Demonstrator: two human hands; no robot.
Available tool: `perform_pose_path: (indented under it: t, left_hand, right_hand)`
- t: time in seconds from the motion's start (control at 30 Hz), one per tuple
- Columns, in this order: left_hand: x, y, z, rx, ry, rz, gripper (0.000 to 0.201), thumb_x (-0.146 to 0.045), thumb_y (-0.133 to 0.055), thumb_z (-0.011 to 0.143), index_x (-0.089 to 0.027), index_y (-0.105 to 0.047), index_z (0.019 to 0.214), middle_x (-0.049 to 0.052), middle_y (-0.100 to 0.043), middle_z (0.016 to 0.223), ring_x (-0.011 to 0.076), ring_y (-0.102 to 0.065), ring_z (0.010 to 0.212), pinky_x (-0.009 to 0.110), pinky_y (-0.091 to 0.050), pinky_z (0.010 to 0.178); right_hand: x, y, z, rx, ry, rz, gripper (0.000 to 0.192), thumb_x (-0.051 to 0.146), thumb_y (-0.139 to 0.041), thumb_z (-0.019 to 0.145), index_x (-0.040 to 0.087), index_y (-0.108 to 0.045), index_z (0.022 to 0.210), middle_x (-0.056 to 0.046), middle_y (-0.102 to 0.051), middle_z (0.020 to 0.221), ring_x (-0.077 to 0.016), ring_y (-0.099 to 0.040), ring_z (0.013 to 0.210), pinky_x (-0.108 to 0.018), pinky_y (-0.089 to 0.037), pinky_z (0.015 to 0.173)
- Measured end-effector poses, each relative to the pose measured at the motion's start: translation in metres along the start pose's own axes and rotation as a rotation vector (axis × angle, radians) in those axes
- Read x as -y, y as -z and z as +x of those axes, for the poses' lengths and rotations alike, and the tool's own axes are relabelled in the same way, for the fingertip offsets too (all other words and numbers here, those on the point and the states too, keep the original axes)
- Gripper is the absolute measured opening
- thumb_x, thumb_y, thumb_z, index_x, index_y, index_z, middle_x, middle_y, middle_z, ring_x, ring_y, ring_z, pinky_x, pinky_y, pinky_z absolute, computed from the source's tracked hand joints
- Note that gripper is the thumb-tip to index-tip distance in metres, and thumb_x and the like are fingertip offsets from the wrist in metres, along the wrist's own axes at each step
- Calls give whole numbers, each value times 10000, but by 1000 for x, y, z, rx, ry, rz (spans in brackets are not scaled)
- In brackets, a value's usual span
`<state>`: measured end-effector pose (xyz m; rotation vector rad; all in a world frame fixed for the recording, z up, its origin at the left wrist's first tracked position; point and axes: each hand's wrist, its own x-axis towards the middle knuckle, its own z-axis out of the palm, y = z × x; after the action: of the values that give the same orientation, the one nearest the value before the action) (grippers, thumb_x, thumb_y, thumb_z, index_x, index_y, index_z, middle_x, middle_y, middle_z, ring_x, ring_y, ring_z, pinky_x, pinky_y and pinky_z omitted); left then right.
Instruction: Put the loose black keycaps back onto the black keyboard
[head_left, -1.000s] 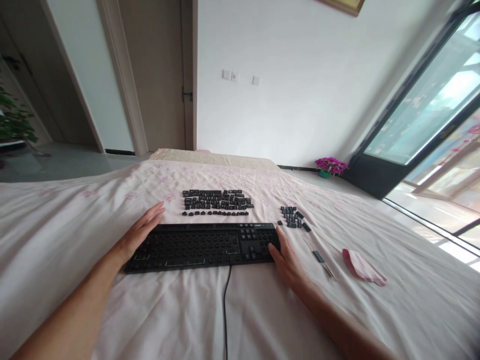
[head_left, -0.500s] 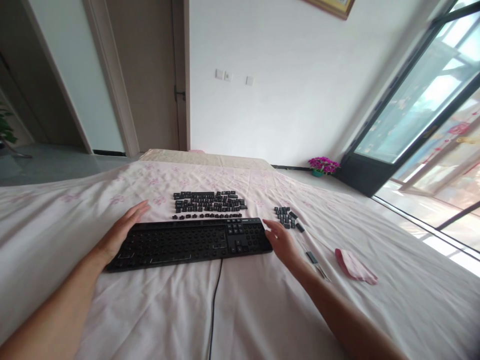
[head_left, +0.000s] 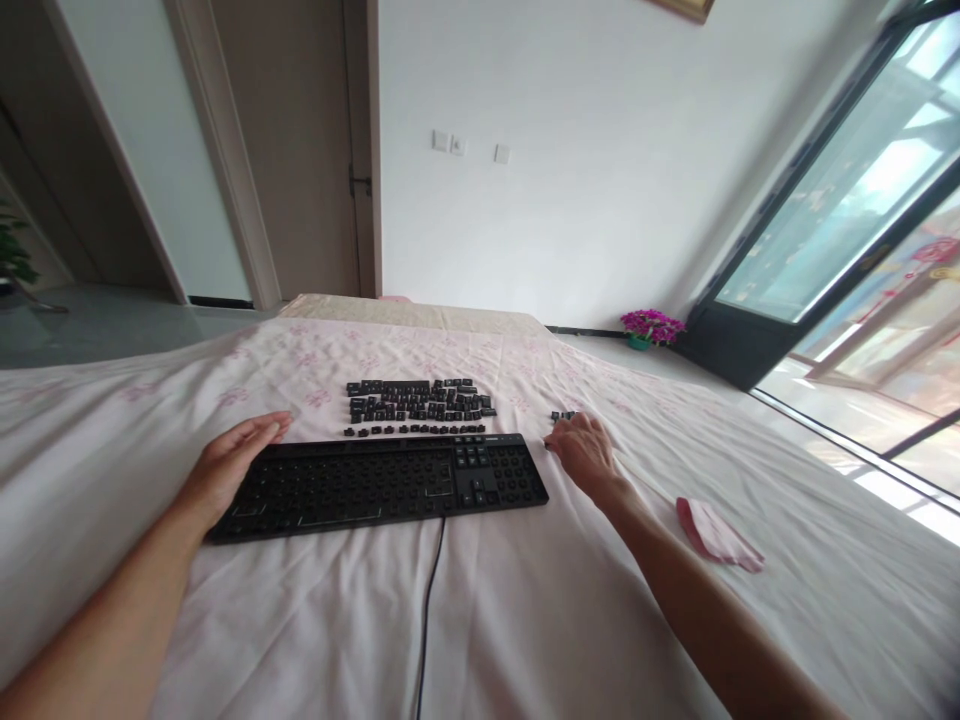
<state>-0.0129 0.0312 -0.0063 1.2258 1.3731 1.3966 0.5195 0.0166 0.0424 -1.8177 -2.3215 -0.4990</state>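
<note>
A black keyboard [head_left: 352,485] lies on the floral sheet, most of its keycaps removed, with a few left near its right part. My left hand [head_left: 229,465] is beside the keyboard's left end, fingers stretched out and holding nothing; whether it touches the edge I cannot tell. Just right of the keyboard, my right hand [head_left: 583,452] has its fingers pinched around a small dark keycap [head_left: 548,446]. It covers most of the small keycap pile [head_left: 561,414]. Behind the keyboard, many loose keycaps [head_left: 420,403] lie in rough rows.
A folded pink cloth [head_left: 718,535] lies right of my right forearm. From the keyboard's front edge a black cable [head_left: 429,600] runs toward me. Beyond the bed are a white wall, a door [head_left: 296,150] and a pot of purple flowers [head_left: 651,328].
My right hand has left the keyboard's right edge and moved right, onto the small keycap pile, closing its fingers. My left hand stays by the left end, its fingers slightly more bent.
</note>
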Motion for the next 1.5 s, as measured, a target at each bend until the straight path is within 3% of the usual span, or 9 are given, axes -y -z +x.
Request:
perform_pose_path:
  t: [0.23,0.4,0.57,1.17,1.5]
  left_hand:
    - [-3,-1,-1,1,-1,-3,569,-512,-677,761,-126,-630,1176,150,-622,1298,268,-554,1227,388,-355,1101]
    - [-4,-2,-2,14,6,-1,564,-524,-681,752,-130,-640,1153,145,-636,1277,265,-558,1221,379,-351,1102]
    - [-3,-1,-1,0,-15,9,588,-556,-684,730,-138,-649,1143,134,-654,1254,258,-586,1186,356,-405,1060]
    - [-5,-2,-2,6,-9,12,598,-564,-689,716,-132,-653,1129,143,-660,1240,262,-591,1177,366,-409,1053]
    - [-5,-2,-2,19,15,-1,578,-534,-691,734,-134,-644,1149,144,-642,1269,258,-568,1205,366,-368,1080]
  right_hand:
    - [6,10,2,23,36,-20,202,194,-570,870,222,-748,778,-96,-692,849,-265,-508,949,-410,-309,820]
    - [43,29,-7,-105,-20,310,173,353,-596,884,313,-747,958,-17,-715,961,-220,-553,932,-379,-365,849]
    - [82,31,-22,-22,83,580,138,360,-666,830,323,-761,922,0,-714,883,-196,-578,875,-337,-419,819]
    - [100,42,-27,70,101,527,111,252,-701,789,312,-777,843,5,-708,813,-190,-574,854,-320,-418,793]
    - [103,54,-20,145,197,444,107,216,-668,809,259,-763,785,2,-681,782,-161,-577,802,-285,-408,774]
